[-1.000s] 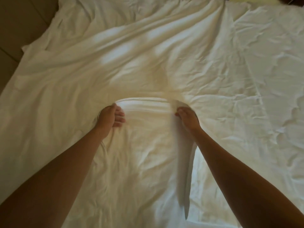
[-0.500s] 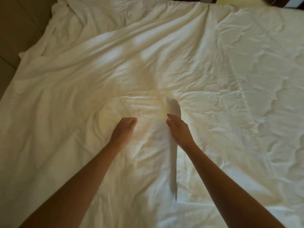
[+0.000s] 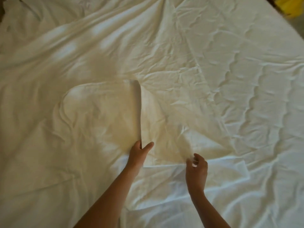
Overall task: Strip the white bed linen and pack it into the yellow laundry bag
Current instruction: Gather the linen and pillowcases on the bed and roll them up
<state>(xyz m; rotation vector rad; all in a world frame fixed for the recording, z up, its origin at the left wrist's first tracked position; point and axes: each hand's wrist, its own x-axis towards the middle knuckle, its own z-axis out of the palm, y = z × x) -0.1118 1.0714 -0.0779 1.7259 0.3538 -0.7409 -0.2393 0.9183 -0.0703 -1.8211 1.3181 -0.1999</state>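
Observation:
A crumpled white sheet [image 3: 98,55] covers nearly the whole bed. A raised fold [image 3: 139,109] of it runs from the middle toward me. My left hand [image 3: 139,151] grips the near end of that fold, thumb out to the right. My right hand [image 3: 196,165] pinches a small tuft of the sheet a little to the right and lifts it slightly. A corner of the yellow laundry bag [image 3: 289,7] shows past the bed's far right edge.
The quilted mattress pad [image 3: 263,96] lies bare on the bed's right side. The bed's far right edge [image 3: 283,22] runs diagonally at top right. A dark sliver of floor [image 3: 1,14] shows at the far left corner.
Both hands have drawn back toward me with the sheet. The left hand now grips the fold's end, and the right hand has shifted right and pinched up fabric. The view swung right, revealing the yellow bag.

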